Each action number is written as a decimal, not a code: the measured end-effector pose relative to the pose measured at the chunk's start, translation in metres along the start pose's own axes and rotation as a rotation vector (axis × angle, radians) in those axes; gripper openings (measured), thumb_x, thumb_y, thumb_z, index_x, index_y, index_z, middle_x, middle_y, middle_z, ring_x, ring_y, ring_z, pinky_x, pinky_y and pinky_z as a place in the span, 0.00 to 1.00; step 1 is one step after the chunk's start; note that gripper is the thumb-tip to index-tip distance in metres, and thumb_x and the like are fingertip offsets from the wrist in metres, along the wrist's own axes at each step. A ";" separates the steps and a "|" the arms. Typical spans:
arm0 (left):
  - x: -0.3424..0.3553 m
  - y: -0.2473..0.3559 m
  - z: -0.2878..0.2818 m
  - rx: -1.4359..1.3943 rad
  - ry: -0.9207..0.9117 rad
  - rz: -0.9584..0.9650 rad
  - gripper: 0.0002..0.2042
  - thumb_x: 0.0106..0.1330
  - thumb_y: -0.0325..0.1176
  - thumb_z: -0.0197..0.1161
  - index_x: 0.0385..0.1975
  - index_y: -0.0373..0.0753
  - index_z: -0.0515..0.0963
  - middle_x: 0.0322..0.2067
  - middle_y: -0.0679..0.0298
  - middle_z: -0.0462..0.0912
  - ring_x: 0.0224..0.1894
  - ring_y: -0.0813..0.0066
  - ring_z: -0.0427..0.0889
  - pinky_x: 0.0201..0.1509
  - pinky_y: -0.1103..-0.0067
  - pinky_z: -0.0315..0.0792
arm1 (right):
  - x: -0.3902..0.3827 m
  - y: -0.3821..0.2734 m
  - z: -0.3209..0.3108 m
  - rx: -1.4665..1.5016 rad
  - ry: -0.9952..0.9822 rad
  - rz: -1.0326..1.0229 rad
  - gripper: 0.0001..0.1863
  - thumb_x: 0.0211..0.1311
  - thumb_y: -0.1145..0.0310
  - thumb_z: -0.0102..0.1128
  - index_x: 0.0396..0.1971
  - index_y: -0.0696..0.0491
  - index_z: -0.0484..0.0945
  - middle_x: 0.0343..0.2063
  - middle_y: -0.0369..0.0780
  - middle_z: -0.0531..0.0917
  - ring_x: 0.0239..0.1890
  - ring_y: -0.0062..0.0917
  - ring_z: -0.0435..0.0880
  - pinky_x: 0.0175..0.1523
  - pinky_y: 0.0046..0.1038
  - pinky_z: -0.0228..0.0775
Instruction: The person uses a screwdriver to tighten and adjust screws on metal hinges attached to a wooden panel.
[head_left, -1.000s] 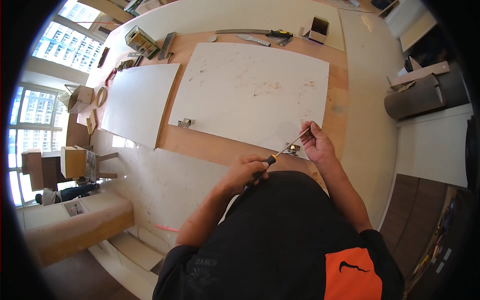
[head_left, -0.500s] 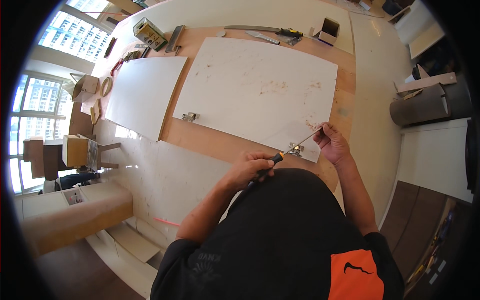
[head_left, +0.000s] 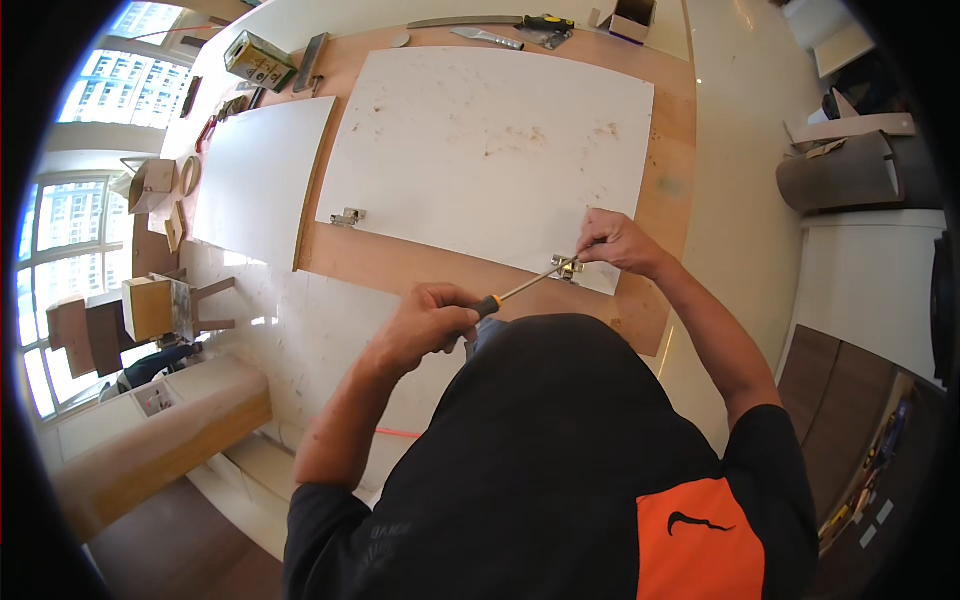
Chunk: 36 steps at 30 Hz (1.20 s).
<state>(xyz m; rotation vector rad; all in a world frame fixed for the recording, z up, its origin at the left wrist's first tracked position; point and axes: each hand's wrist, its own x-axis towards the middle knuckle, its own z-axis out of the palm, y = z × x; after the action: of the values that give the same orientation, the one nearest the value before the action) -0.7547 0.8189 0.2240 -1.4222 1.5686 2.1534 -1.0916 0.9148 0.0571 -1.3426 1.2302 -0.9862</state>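
My left hand [head_left: 430, 325] is closed round the dark handle of a screwdriver [head_left: 522, 287] with an orange collar. Its metal shaft slants up to the right, over the near edge of a white panel [head_left: 470, 130]. The fingertips of my right hand [head_left: 620, 243] are pinched together at the shaft's tip; whatever small thing they hold there is hidden. Right beneath the tip, a metal hinge [head_left: 568, 270] sits at the panel's near right edge. A second metal hinge [head_left: 348, 217] sits near its left corner.
Left of the panel lies a smaller white board [head_left: 262, 180]. Along the table's far side are a tin can [head_left: 260, 62], a handsaw [head_left: 465, 21], a putty knife [head_left: 487, 38] and an open box [head_left: 631, 18]. A tape roll [head_left: 189, 176] lies at the left.
Both hands have moved left with the screwdriver, and its tip is now over the right hinge. The whole view has shifted slightly.
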 end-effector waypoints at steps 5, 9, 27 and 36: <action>0.008 0.030 0.008 0.323 0.141 0.015 0.13 0.59 0.32 0.64 0.38 0.27 0.85 0.23 0.62 0.84 0.19 0.82 0.76 0.22 0.83 0.69 | 0.023 0.016 0.029 -0.099 -0.027 -0.001 0.04 0.50 0.79 0.71 0.29 0.58 0.87 0.26 0.38 0.77 0.31 0.26 0.79 0.37 0.28 0.71; 0.035 0.056 0.017 0.564 0.161 0.004 0.14 0.58 0.34 0.63 0.29 0.25 0.85 0.18 0.57 0.82 0.20 0.73 0.78 0.26 0.72 0.72 | 0.029 0.038 0.043 -0.113 -0.013 0.024 0.03 0.55 0.77 0.67 0.30 0.59 0.87 0.24 0.37 0.77 0.30 0.23 0.79 0.37 0.27 0.71; 0.098 0.120 0.080 1.310 0.023 -0.078 0.10 0.53 0.32 0.62 0.18 0.30 0.80 0.22 0.44 0.82 0.27 0.48 0.81 0.38 0.59 0.76 | 0.013 0.073 0.035 0.126 -0.176 0.342 0.23 0.47 0.77 0.56 0.46 0.62 0.87 0.33 0.45 0.90 0.35 0.24 0.86 0.46 0.26 0.78; 0.104 0.128 0.091 1.360 -0.019 -0.053 0.11 0.52 0.32 0.61 0.20 0.28 0.81 0.25 0.40 0.83 0.31 0.42 0.83 0.41 0.58 0.77 | 0.011 0.079 0.034 0.170 -0.181 0.338 0.26 0.47 0.77 0.55 0.49 0.62 0.87 0.33 0.39 0.89 0.35 0.19 0.82 0.46 0.24 0.76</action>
<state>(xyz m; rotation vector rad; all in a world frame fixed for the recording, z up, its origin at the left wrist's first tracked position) -0.9407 0.7908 0.2371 -0.8581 2.1569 0.5908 -1.0687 0.9129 -0.0265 -1.0258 1.1605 -0.6974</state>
